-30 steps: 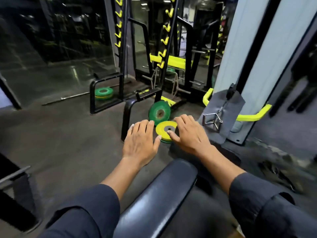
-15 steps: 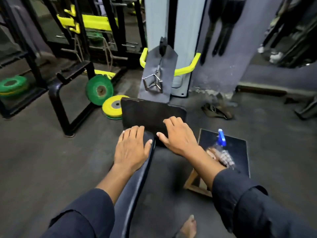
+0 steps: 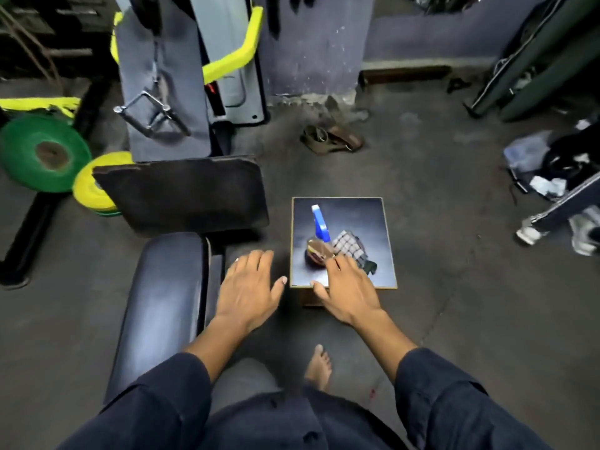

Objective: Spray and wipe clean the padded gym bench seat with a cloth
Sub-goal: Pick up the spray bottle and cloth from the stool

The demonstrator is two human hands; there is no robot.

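The padded black bench seat (image 3: 162, 306) runs along my left side, with a second flat black pad (image 3: 185, 193) at its far end. To its right a small stool (image 3: 357, 216) carries a spray bottle (image 3: 319, 233) with a blue head and a checked cloth (image 3: 350, 248). My left hand (image 3: 248, 287) hovers open between the seat and the stool, holding nothing. Over the stool's near edge, my right hand (image 3: 349, 287) is open, its fingertips just short of the bottle and cloth.
Green and yellow weight plates (image 3: 45, 154) lean at the left by a black rack foot. A cable machine with a metal handle (image 3: 152, 108) stands beyond the pads. Sandals (image 3: 331, 138) lie on the floor ahead; clothes and shoes (image 3: 558, 177) lie at the right. My bare foot (image 3: 319, 365) is below the stool.
The view has swung right and down, from the weight plates to the stool. Both hands have moved right, off the bench pad, and the right hand has reached over the stool.
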